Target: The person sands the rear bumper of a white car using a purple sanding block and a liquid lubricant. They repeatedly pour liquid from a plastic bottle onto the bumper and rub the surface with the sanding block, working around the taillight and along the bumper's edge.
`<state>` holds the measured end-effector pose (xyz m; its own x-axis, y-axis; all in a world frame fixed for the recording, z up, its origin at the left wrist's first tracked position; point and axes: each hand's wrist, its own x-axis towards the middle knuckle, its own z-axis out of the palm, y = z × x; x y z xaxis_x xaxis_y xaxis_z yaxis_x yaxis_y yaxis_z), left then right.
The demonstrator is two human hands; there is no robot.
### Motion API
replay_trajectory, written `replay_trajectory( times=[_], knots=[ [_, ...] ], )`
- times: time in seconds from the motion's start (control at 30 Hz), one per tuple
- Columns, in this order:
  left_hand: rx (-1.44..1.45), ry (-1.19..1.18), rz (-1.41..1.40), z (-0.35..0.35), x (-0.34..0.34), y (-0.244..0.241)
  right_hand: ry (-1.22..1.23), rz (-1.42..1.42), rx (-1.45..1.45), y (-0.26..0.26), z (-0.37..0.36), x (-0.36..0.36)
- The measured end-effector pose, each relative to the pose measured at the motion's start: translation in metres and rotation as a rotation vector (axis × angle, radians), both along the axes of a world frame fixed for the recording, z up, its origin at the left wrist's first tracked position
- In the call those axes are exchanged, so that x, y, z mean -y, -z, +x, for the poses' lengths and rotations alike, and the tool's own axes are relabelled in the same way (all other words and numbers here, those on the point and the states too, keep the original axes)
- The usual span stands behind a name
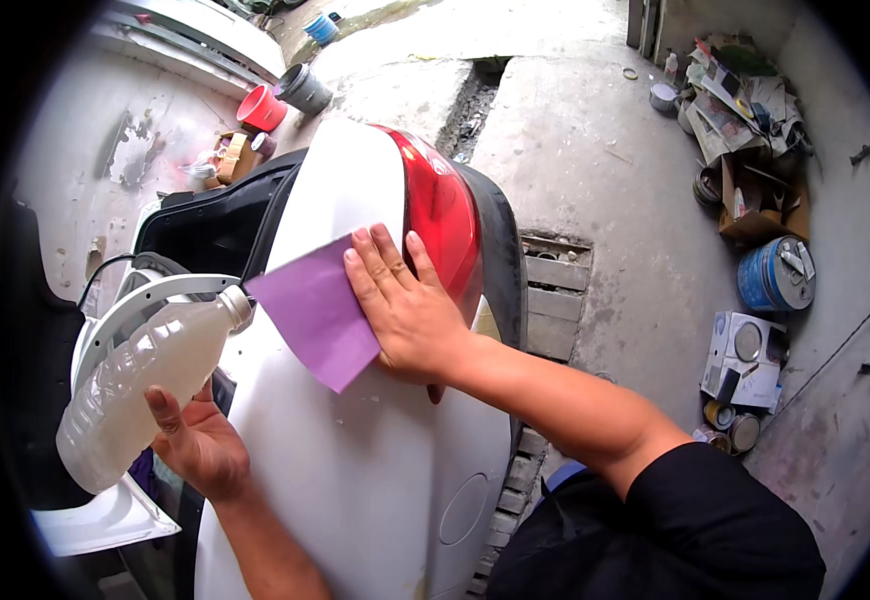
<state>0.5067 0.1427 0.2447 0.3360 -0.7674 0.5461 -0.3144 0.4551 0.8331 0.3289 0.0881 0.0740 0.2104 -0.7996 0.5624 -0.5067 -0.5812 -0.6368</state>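
A white car's rear quarter panel (330, 450) lies before me, with a red tail light (439, 202) at its corner. My right hand (409, 319) rests flat, fingers spread, over the right edge of a purple sheet (315, 315), pressing it to the white bodywork beside the light. In my left hand (199, 442) is a ribbed clear plastic bottle (146, 394) of cloudy liquid, tilted with its capped neck towards the sheet's left corner. Part of the grip behind the bottle is hidden.
The raised tailgate (30, 360) is at the left. A red bucket (261, 109) and a black bucket (303, 88) stand beyond the car. Along the right wall are a blue metal drum (776, 274), a cardboard box (765, 202) and piled papers. A floor channel (472, 112) runs behind the bumper.
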Motion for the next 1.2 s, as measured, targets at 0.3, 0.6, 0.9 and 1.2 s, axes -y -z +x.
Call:
replay_trajectory(
  times=[0.3,0.6,0.9,1.2],
  knots=[
    [0.008,-0.013,-0.003,0.000,0.000,-0.002,-0.017,-0.023,0.026,0.001,-0.001,-0.004],
    [0.005,0.004,-0.006,-0.002,0.000,-0.001,0.047,0.008,0.000,0.000,0.008,-0.008],
    [0.004,0.002,-0.004,-0.002,-0.001,0.000,0.005,0.029,0.015,-0.005,0.010,-0.019],
    [0.017,-0.004,-0.018,0.001,-0.001,0.000,0.003,0.034,0.064,-0.003,0.015,-0.023]
  ],
)
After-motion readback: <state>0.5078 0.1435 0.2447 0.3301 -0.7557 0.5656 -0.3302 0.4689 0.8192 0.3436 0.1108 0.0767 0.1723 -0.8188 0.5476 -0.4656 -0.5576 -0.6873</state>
